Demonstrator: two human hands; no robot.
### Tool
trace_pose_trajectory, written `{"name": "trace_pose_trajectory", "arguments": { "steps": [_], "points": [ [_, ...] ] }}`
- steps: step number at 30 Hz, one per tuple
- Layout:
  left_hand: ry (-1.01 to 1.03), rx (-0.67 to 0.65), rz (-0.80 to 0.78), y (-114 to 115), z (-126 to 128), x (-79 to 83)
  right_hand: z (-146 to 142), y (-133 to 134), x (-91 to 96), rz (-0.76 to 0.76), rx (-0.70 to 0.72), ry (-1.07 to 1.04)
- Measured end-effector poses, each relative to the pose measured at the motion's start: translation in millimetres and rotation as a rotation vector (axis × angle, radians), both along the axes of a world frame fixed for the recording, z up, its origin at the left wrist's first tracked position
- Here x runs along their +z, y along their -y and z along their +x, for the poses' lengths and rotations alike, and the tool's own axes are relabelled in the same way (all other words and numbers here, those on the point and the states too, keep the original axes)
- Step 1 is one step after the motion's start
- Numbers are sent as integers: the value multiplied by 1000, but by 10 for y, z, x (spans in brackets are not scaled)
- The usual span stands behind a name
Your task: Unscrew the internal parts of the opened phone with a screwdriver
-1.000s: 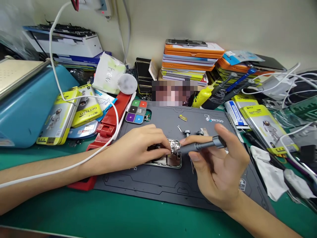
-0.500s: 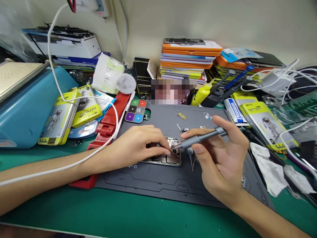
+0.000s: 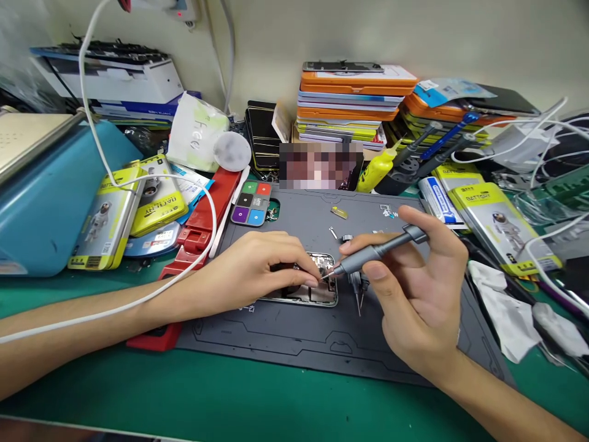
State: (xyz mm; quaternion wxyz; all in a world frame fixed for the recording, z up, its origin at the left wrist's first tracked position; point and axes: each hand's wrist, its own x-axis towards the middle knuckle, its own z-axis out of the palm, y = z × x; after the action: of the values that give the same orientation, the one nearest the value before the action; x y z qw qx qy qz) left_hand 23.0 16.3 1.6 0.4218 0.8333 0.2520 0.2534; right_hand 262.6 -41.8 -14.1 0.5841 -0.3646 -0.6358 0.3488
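Note:
An opened phone (image 3: 317,296) lies on the grey work mat (image 3: 294,344), its inner parts exposed and partly covered by my left hand. My right hand (image 3: 416,294) grips a slim grey precision screwdriver (image 3: 368,255), tilted, with the index finger resting on its rear cap. The screwdriver's tip points down left at the phone's upper right area. My left hand (image 3: 271,270) rests over the phone, thumb and forefinger pinched together right by that tip; whatever is between them is too small to make out. More dark tools (image 3: 358,288) with pointed tips lie beside the phone.
A coloured screw tray (image 3: 251,205) sits left of the phone, near a red clamp-like tool (image 3: 197,227). A white cable (image 3: 151,298) crosses over my left forearm. Battery boxes (image 3: 504,224) flank both sides. A yellow bottle (image 3: 378,167) and stacked orange cases (image 3: 354,83) stand behind.
The view has shifted slightly. My right hand and the screwdriver sit a little farther right in the picture; the left hand keeps its pinch at the tip.

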Motion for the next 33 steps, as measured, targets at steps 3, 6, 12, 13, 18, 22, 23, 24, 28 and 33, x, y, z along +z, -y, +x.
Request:
{"name": "trace_pose_trajectory", "arguments": {
  "steps": [3, 6, 12, 13, 18, 22, 23, 24, 28, 33],
  "points": [
    [10, -1, -1, 0, -1, 5, 3, 7, 15, -46, 9, -33],
    [17, -8, -8, 4, -5, 5, 4, -5, 33, -117, 31, -97],
    [12, 0, 17, 2, -4, -14, -6, -32, 47, -184, 49, -171],
    [10, -1, 15, 1, -3, -15, -3, -31, 46, -181, 49, -172],
    [33, 13, -53, 1, 8, 4, 32, -13, 37, -145, 55, -157],
    [48, 53, -147, 0, 17, 32, 31, -14, 28, -110, 36, -107],
    [46, 63, -162, 0, 19, 38, 24, -17, 26, -97, 25, -102],
    [45, 73, -175, 0, 20, 44, 16, -19, 25, -85, 13, -100],
    [36, 98, -208, -1, 21, 54, -6, -21, 25, -65, -10, -100],
    [38, 115, -239, -9, 19, 48, -15, 9, 31, -72, -37, -71]
  ]
}}
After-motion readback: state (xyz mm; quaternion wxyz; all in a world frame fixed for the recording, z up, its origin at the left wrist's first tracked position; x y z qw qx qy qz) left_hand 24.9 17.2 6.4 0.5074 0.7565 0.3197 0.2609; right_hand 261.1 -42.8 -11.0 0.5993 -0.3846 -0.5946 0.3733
